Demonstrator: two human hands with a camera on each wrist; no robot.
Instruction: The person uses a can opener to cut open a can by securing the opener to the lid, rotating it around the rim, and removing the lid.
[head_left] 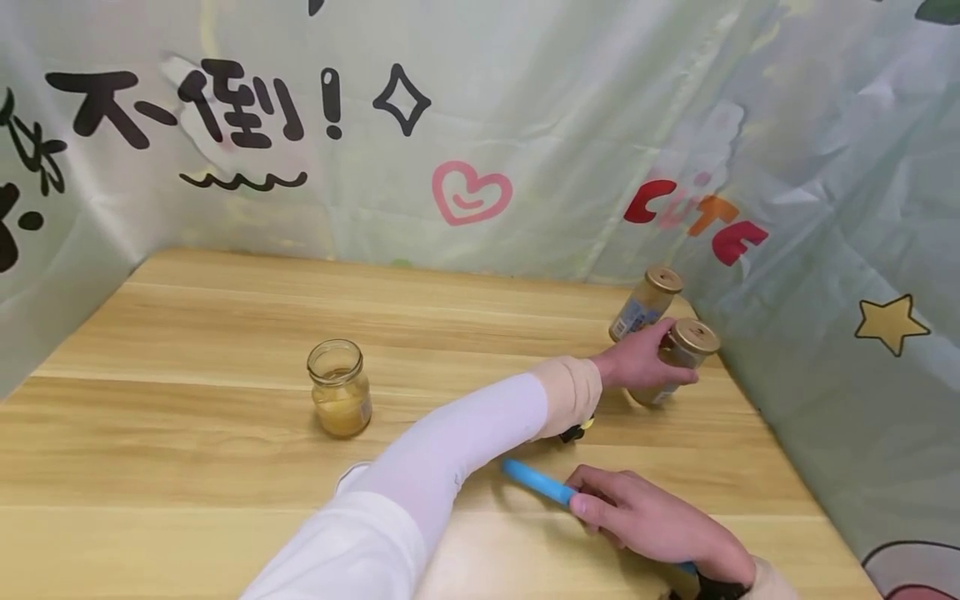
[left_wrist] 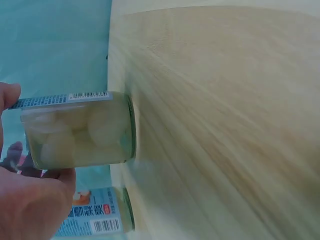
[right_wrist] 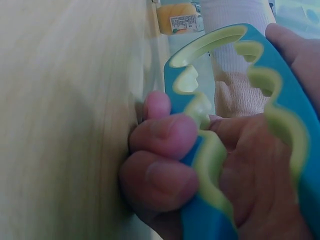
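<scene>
My left hand (head_left: 643, 358) grips a closed glass jar (left_wrist: 82, 132) with a gold lid (head_left: 696, 336), at the table's right side. Pale round pieces in liquid show through its glass. Whether its base rests fully on the table I cannot tell. A second lidded jar (head_left: 637, 315) with a blue label stands just behind it. My right hand (head_left: 645, 517), low over the front right of the table, holds a blue jar opener (right_wrist: 220, 155) with wavy light-green inner edges. Its fingers curl round one arm of the opener.
An open glass jar (head_left: 341, 404) with yellow-orange contents stands left of centre on the wooden table (head_left: 187, 333). Printed cloth (head_left: 480, 108) hangs behind the table and along its sides. My left forearm (head_left: 457, 425) reaches across the middle toward the right.
</scene>
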